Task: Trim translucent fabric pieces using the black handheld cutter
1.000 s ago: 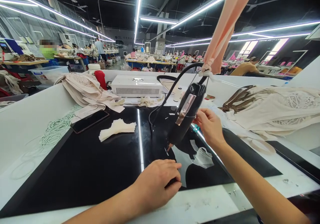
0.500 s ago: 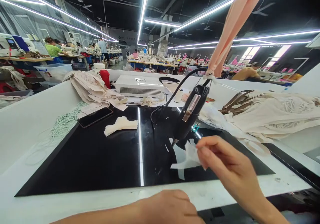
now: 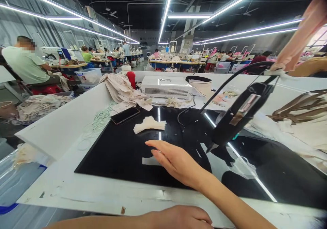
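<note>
While the right hand (image 3: 176, 161) lay flat with fingers spread over a small white fabric piece (image 3: 149, 161) on the black desk (image 3: 114, 161), the left hand (image 3: 181, 218) rested loosely curled, empty, at the desk's near edge.

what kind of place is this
Most likely a garment factory floor. Long rows of worktables with people seated at sewing machines run far back under strip lights, cream fabric pieces are piled on the near bench, and a black hanging tool is strung over the black mat.
</note>
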Motion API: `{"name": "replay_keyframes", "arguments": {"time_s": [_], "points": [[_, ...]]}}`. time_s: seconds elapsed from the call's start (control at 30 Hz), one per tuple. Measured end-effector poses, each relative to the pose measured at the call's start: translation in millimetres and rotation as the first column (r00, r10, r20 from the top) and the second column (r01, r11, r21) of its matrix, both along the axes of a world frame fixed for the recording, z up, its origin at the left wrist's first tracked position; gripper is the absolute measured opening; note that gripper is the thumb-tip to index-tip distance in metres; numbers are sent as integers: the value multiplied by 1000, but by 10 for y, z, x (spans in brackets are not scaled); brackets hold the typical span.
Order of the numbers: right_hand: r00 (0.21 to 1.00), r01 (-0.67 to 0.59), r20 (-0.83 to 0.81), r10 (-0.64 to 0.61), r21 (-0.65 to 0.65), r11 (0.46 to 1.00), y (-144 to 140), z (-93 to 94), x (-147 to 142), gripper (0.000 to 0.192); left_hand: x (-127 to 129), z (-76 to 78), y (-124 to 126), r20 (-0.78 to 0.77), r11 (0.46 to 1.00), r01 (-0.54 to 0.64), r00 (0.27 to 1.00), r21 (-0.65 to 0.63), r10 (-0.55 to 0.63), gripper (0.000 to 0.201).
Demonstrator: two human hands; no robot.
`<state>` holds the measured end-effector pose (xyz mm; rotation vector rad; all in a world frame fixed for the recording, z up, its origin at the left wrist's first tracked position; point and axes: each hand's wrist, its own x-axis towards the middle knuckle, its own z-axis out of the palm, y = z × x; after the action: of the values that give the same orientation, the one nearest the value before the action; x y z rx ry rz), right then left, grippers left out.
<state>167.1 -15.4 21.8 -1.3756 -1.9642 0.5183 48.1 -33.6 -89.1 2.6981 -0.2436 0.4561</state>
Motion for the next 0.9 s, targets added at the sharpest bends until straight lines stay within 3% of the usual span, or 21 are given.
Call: {"name": "replay_keyframes", "arguments": {"time_s": [0.03,0.1,0.2,0.33,0.47,0.7,0.9], "points": [[1000,22,-9,-22,3,1000,-9,-2,45,42,-54,61,43,64,987,120,990,109,-127,29],[996,88,-28,-88,5,996,-68,-11,168,44,-178,199,132,158,966,77,980,246,-118,23],[979,202,-15,-202,16,979,-242,-53,370,42,-379,415,264,272,950,-102,962,296,18,25],[963,252,81,-258,79,965,-588,-160,553,33,-601,597,446,308,912,-346,912,220,272,23],[918,365,125,-376,104,925,-963,-260,769,27,-710,583,631,211,830,-467,883,306,419,30],[670,704,137,-730,196,683,-1547,-336,1506,26,-615,528,784,220,810,-412,911,417,350,40],[588,764,153,-795,219,607,-1636,-476,1781,33,-560,545,827,311,793,-419,901,442,303,40]]}}
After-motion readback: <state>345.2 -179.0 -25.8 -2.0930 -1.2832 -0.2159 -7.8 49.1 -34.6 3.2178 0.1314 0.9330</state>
